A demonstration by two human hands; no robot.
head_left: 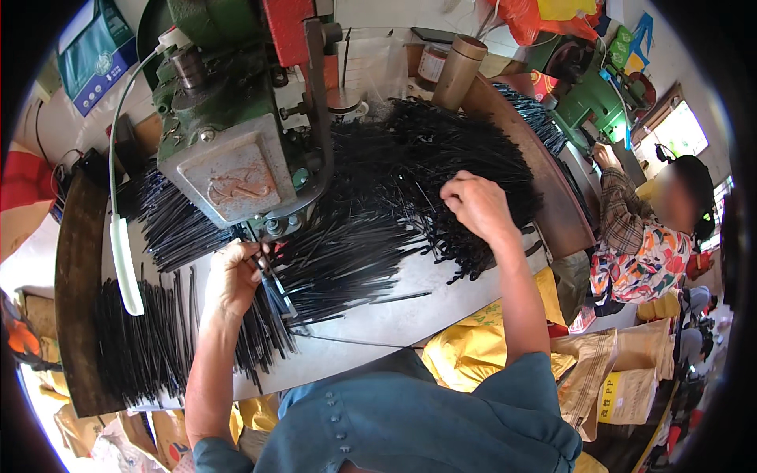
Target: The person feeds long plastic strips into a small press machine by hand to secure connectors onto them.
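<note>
My left hand (pixel 234 276) is closed in a pinch right beneath the working head of a green press (pixel 229 169). Between its fingertips are thin dark strips (pixel 277 293), some with a shiny bluish edge, slanting down toward me. My right hand (pixel 479 206) hovers at the right side of a heaped pile of thin black strips (pixel 465 142), its fingers curled together. Whatever lies in that grip is too small to make out. More black strips (pixel 347 260) lie side by side in the middle of the pale metal tabletop (pixel 394 315), between my two hands.
Another bundle of black strips (pixel 146 339) covers the left of the table, inside a curved wooden rim (pixel 75 315). A white tube (pixel 124 268) hangs beside the press. A tan flask (pixel 460 71) stands behind the pile. At right a person (pixel 654 229) sits by another green machine (pixel 591 102).
</note>
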